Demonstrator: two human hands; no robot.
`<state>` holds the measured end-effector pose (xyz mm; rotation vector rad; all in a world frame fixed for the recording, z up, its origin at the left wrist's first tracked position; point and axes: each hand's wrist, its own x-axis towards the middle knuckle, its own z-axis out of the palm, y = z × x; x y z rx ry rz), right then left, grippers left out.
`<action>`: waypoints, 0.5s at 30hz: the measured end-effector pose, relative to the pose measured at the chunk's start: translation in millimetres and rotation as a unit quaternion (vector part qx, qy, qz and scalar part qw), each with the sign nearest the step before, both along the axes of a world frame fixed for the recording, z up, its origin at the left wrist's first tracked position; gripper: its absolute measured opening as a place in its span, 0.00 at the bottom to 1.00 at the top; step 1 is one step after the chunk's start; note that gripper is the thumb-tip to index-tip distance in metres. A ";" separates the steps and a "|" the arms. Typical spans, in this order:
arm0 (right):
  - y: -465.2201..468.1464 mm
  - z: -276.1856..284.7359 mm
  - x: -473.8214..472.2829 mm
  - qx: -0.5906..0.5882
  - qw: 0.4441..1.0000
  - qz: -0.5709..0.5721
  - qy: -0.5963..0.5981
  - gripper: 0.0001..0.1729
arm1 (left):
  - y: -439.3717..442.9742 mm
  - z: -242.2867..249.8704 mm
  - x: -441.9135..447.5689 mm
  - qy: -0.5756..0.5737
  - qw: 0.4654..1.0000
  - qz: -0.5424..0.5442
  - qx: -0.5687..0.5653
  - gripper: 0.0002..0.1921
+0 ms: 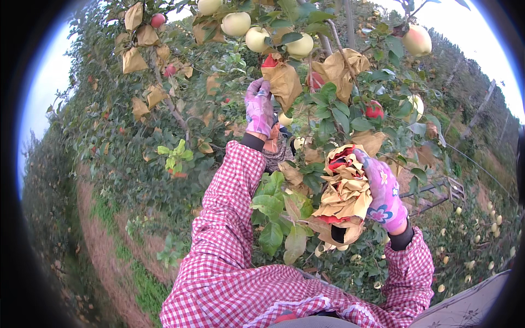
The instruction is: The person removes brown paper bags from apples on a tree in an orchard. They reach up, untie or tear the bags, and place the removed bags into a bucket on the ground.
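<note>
My left hand (259, 107), in a pink and purple glove, is raised to a brown paper fruit bag (283, 84) on the apple tree. Its fingertips pinch the bag's left edge, and red lining shows at the bag's top. Whatever the bag holds is hidden. Lower on the right, my right hand (381, 190), in a pink flowered glove, grips a thick wad of crumpled paper bags (344, 184) with red linings. Pale yellow-green apples (300, 45) hang just above the left hand. Another torn brown bag (342, 71) hangs to the right, partly over a red apple (316, 80).
Behind the branches, beyond my left wrist, is another person (277, 153), partly hidden. More bagged fruit (134, 60) hangs at upper left. A leafy shoot (272, 207) stands between my forearms. A ladder-like frame (434, 194) and a wire (480, 166) are at right.
</note>
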<state>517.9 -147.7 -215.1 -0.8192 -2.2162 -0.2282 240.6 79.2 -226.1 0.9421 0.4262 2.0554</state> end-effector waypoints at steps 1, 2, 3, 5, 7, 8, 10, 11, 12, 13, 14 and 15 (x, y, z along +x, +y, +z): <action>-1.2 -0.9 2.9 0.003 1.000 -0.007 -0.003 0.44 | -1.7 -2.7 0.7 0.073 0.996 0.050 0.010 0.09; -2.4 -1.7 5.6 0.005 1.000 -0.014 -0.005 0.44 | -2.6 -4.6 0.5 0.145 0.985 0.098 0.010 0.09; -3.5 -2.7 8.2 0.008 1.000 -0.020 -0.007 0.44 | -2.3 -5.5 -0.3 0.215 0.964 0.154 0.006 0.09; -5.9 -4.4 11.9 0.001 1.000 -0.024 -0.014 0.44 | 0.9 -4.9 -3.4 0.262 0.950 0.170 0.007 0.09; -7.3 -5.8 12.8 -0.005 1.000 -0.023 -0.017 0.44 | 6.5 -1.0 -7.0 0.305 0.929 0.209 0.029 0.08; -8.0 -6.4 12.5 -0.009 1.000 -0.023 -0.015 0.45 | 9.4 2.0 -8.2 0.301 0.932 0.202 0.005 0.09; -9.2 -7.4 11.1 -0.023 0.999 -0.022 -0.016 0.45 | 11.3 6.8 -8.5 0.340 0.923 0.182 0.000 0.11; -9.4 -7.5 10.5 -0.033 0.999 -0.022 -0.018 0.45 | 11.1 10.1 -7.2 0.367 0.914 0.170 -0.009 0.12; -9.6 -7.7 10.0 -0.042 0.999 -0.022 -0.020 0.45 | 9.9 14.9 -7.1 0.432 0.889 0.149 -0.018 0.17; -9.4 -7.8 9.7 -0.033 0.999 -0.023 -0.022 0.45 | 6.8 18.7 -6.0 0.501 0.836 0.221 0.035 0.20; -9.2 -8.0 9.5 -0.023 0.999 -0.025 -0.024 0.45 | 3.7 24.4 -6.1 0.574 0.768 0.281 0.048 0.23; -9.0 -8.1 9.5 -0.014 0.999 -0.025 -0.026 0.46 | 0.4 30.5 -6.1 0.640 0.687 0.341 0.051 0.26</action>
